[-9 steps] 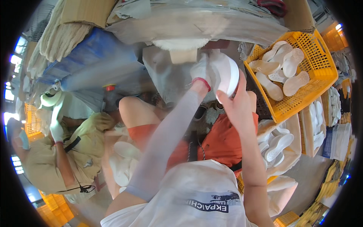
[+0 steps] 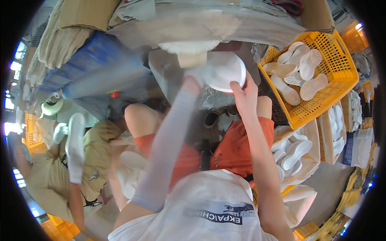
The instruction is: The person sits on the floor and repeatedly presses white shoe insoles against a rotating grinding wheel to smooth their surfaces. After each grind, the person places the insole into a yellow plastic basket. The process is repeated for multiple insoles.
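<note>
A white shoe sole (image 2: pixel 226 72) is held in front of me, just below and right of a fluffy white buffing wheel (image 2: pixel 189 47). A beige block (image 2: pixel 192 60) sits under the wheel. My right hand (image 2: pixel 246 93) is bare and closed on the sole's right end, its thumb on the near edge. My left hand (image 2: pixel 194 77), in a white glove, is at the sole's left end. Motion smears its fingers and I cannot make out their grip. A pale sleeve covers my left forearm.
On the right, a yellow crate (image 2: pixel 295 120) holds several pale soles. More white soles (image 2: pixel 296 154) lie in a sack beside my right arm. At the left, a co-worker holds a white sole (image 2: pixel 75 138). A translucent cover (image 2: pixel 241 24) hangs above the wheel.
Both my hands have moved left with the sole, which has turned from nearly upright to more level. My left hand has swung further left. The co-worker's hands have moved too.
</note>
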A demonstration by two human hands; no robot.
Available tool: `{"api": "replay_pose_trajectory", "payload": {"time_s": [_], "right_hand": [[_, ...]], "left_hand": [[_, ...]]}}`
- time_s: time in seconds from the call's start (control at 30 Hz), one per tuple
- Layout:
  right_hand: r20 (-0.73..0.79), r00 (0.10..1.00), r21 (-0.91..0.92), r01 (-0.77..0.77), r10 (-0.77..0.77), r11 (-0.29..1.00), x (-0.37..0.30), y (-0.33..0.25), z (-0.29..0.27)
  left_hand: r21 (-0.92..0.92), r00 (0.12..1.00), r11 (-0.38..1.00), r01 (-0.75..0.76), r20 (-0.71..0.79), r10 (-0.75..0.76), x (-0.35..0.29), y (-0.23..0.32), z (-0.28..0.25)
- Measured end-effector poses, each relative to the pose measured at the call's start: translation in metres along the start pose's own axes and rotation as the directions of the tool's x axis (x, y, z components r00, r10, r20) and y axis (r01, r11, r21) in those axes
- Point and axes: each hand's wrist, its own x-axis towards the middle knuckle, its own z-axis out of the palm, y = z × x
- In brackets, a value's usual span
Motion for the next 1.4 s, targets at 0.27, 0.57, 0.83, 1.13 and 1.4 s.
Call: {"api": "replay_pose_trajectory", "payload": {"time_s": [0.27, 0.57, 0.83, 1.13, 1.4], "right_hand": [[0.257, 0.941, 0.038, -0.236, 0.219, 0.971, 0.06, -0.001, 0.006], [0.028, 0.986, -0.341, -0.143, 0.162, 0.929, 0.081, 0.018, 0.026], [0.139, 0.974, -0.277, -0.137, 0.18, 0.951, 0.039, 0.01, 0.033], [0.097, 0.983, -0.476, -0.091, 0.155, 0.875, -0.034, -0.005, 0.024], [0.016, 0.984, -0.338, 0.173, -0.178, 0.925, -0.131, 0.007, 0.016]], "left_hand": [[-0.301, 0.869, 0.818, 0.49, 0.244, -0.431, -0.055, -0.015, -0.044], [-0.506, 0.972, 0.83, 0.235, 0.144, -0.187, -0.078, 0.013, -0.069], [-0.952, 0.952, 0.258, -0.167, -0.223, -0.209, -0.045, 0.022, 0.011], [-0.768, 0.987, 0.63, -0.114, -0.161, -0.018, -0.066, 0.035, 0.007], [-0.929, 0.981, 0.323, -0.182, -0.194, -0.006, -0.103, 0.049, 0.023]]}}
